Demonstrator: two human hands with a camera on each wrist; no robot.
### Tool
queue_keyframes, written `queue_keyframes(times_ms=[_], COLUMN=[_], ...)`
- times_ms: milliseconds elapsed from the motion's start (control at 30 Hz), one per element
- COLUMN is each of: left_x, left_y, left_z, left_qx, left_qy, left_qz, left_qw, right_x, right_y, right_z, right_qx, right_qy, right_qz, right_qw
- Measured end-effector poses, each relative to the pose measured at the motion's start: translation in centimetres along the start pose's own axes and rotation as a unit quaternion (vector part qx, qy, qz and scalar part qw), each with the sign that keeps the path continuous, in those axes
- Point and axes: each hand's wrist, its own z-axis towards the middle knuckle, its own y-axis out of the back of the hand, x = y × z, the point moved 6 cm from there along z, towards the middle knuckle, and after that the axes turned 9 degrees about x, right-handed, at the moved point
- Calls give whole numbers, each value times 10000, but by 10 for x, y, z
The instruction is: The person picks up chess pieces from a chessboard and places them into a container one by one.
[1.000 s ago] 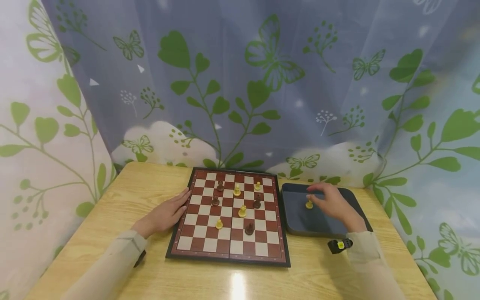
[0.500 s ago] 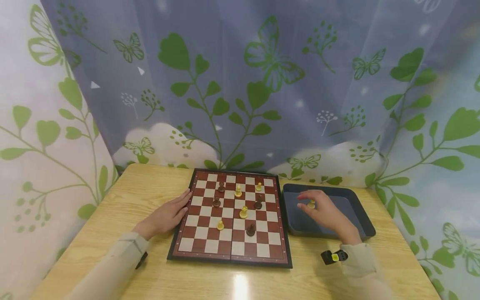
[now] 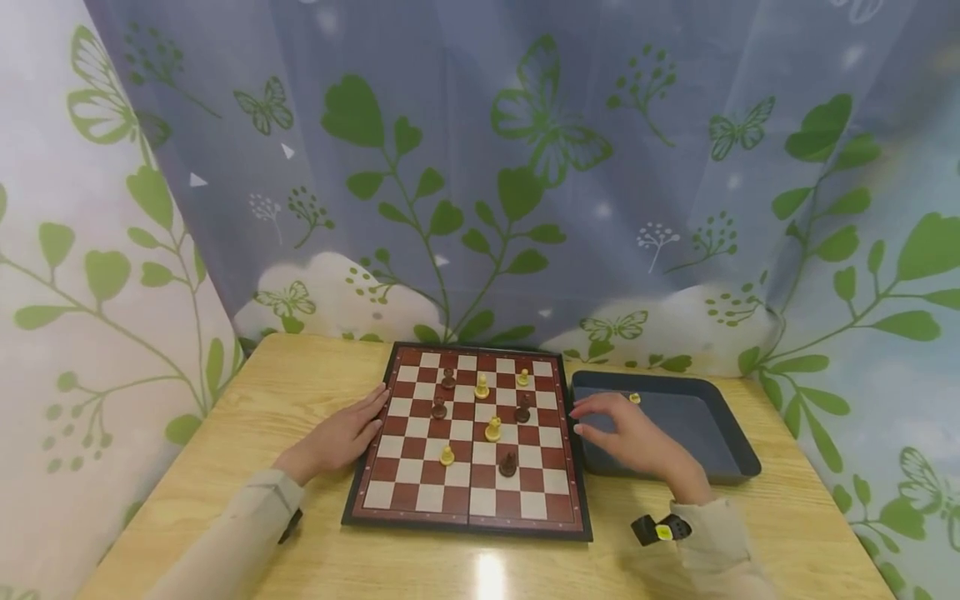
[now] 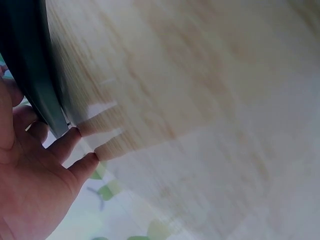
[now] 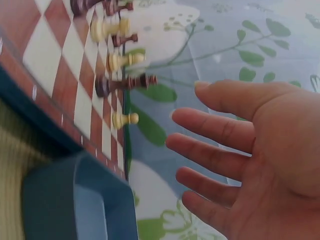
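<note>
My left hand (image 3: 333,440) lies along the left edge of the chessboard (image 3: 408,497), its fingertips at the dark rim. In the left wrist view, fingers (image 4: 65,145) of that hand spread beside the board's side. Above the left part of a dark blue-grey tray (image 3: 738,446) hovers my right hand (image 3: 630,437), next to the board's right edge. Nothing sits between its loosely spread fingers (image 5: 210,155) in the right wrist view. One pale yellow chess piece (image 3: 634,398) is in the tray, partly hidden behind the right hand.
Several chess pieces stand upright on the board, among them a pale pawn (image 3: 522,377), a dark piece (image 3: 522,408) near the right side and a dark knight (image 3: 508,464) nearer the front. A patterned curtain (image 3: 450,208) hangs behind the wooden table (image 3: 405,567).
My right hand has moved left, from over the pale piece in the tray to the tray's left side; that piece stays in the tray. The left hand keeps its place at the board.
</note>
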Motion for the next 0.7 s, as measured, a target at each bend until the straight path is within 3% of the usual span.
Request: queue_keyframes(times_ms=[133,467,700], left_x=[0,-3,-4], left_y=[-1,0,3], left_z=[-1,-3,-3], left_qx=[-23,-48,-121], left_qy=[-12,-74,-122], left_qz=[-5,-43,-22], left_qw=[10000,10000,9998], right_x=[11,30,39], right_y=[-14,-52,-67], right_z=[3,15,26], right_qx=[305,945,1185], right_qy=[125,407,512], right_qz=[408,846,1107], right_qw=[9986,9911,9854])
